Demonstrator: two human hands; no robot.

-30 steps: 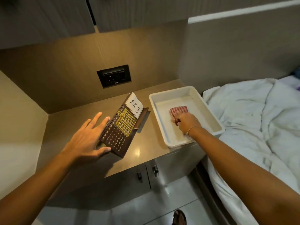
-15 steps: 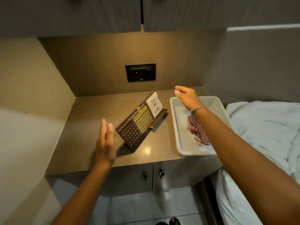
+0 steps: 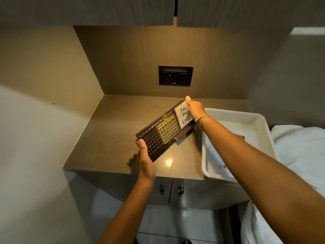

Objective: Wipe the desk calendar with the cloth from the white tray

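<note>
The dark brown desk calendar (image 3: 158,136), with a yellow date grid and a white "To Do List" note, sits tilted on the brown counter (image 3: 112,131). My left hand (image 3: 145,159) grips its near left end, thumb on the face. My right hand (image 3: 194,107) grips its far right end by the note. The white tray (image 3: 260,124) stands to the right on the counter. Only a small red edge of the striped cloth (image 3: 241,137) shows in it, behind my right forearm.
A black wall socket (image 3: 175,75) is set in the back panel above the counter. Cabinet doors with two dark knobs (image 3: 180,190) lie below the counter. White bedding (image 3: 299,148) lies at the right. Walls close the niche on the left and back.
My right hand left the cloth in the tray and moved left to the calendar's far end. My left hand closed on the near end. Both hands now hold the calendar.
</note>
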